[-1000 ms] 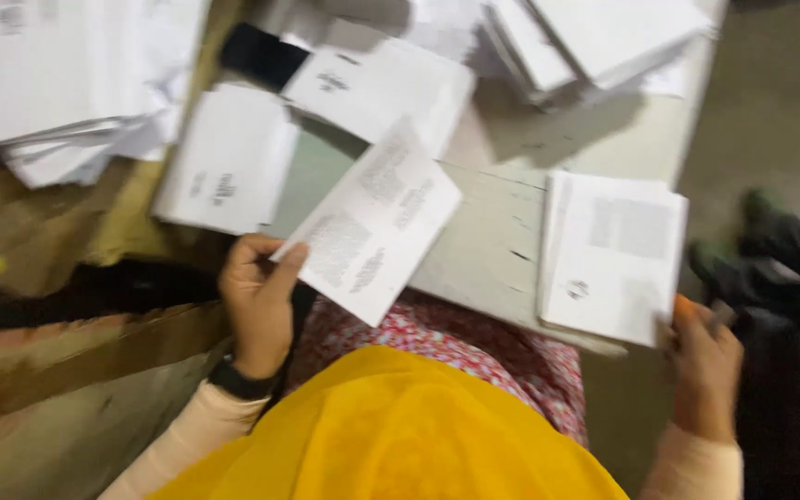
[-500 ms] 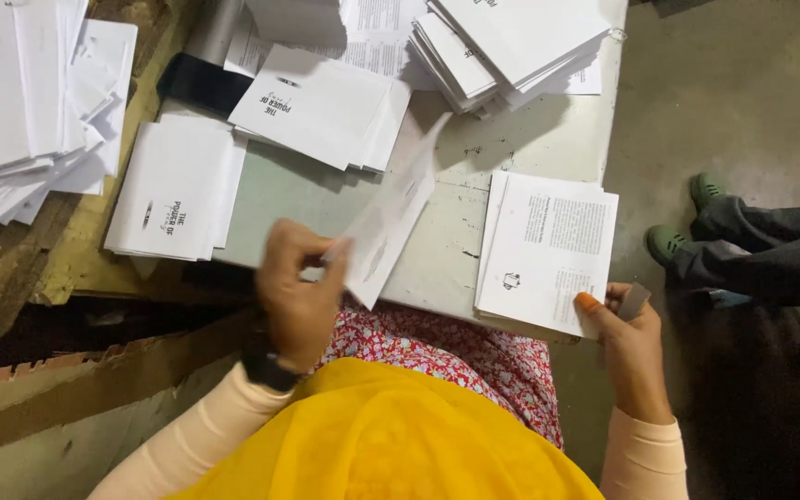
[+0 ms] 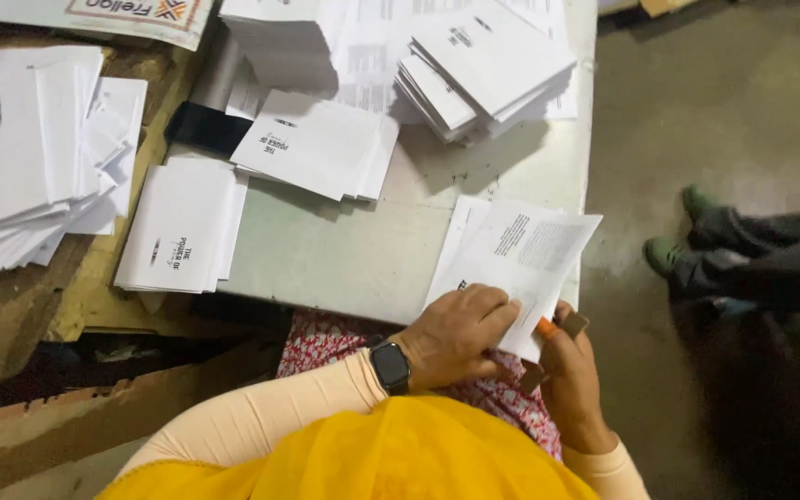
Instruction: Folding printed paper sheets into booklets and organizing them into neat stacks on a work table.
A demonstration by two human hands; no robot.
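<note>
Pale grey surface (image 3: 344, 250) under a spread of white paper, bare concrete floor (image 3: 724, 120) to its right.

Far left, on brown cardboard (image 3: 11, 324): loose heap of sheets (image 3: 20, 157), slumped and fanned, seemingly dropped rather than squared. Next, flat stack of booklets (image 3: 178, 227), cover up, hanging over the surface's left edge. Behind it, black object (image 3: 206, 130), kind unclear. Further right, second booklet stack (image 3: 317, 143), turned at a slant, within easy reach. At the far edge, taller stack (image 3: 483, 69), layers skewed like steps.

Near edge, right of centre: left hand (image 3: 460, 333), reached across the body, dark watch (image 3: 391, 366) on the wrist. Grip clenched on a printed sheet (image 3: 530, 250), fingers pinching its lower edge, sheet lifted and tilted just above a low pile (image 3: 460, 231) on the surface's right corner, probably so it can be squared up with the pile. Right hand (image 3: 571, 370) just below, orange fingertip cover (image 3: 546, 326) touching the sheet's bottom corner, likely for traction on the paper; whether that grip is closed on the sheet or only steadying it cannot be told.

Far right, on the floor: another person's green shoes (image 3: 668, 255), well apart from the work.

Count: one heap, three stacks, one low pile, one held sheet, one watch, two shoes.
</note>
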